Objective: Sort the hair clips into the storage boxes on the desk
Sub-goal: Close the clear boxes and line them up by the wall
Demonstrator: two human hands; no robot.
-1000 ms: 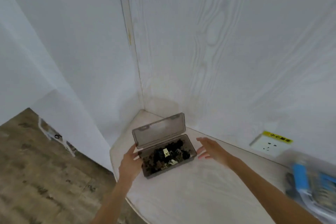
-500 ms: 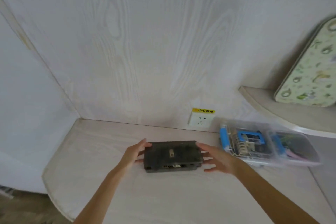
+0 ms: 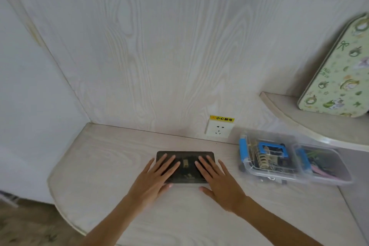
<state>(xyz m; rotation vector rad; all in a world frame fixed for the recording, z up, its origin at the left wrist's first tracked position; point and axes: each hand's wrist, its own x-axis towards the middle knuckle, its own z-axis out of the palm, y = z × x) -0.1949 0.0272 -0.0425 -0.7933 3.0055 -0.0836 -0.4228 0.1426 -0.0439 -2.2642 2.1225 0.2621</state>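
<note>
A dark smoky storage box (image 3: 185,157) lies with its lid down in the middle of the pale wooden desk (image 3: 103,158); dark hair clips show dimly through the lid. My left hand (image 3: 154,177) lies flat on the lid's left half, fingers straight and spread. My right hand (image 3: 216,178) presses flat on the right half in the same way. To the right stands a clear storage box (image 3: 287,158) with blue latches, holding clips and coloured bits.
A wall socket (image 3: 219,128) with a yellow warning label sits behind the boxes. A raised shelf (image 3: 299,118) at the right carries a green patterned tin (image 3: 337,74) leaning on the wall. The desk's curved edge drops to the floor at the left.
The dark box's lid went from open to down. My hands moved from the box's sides onto its lid, and the view swung right to the clear box and shelf.
</note>
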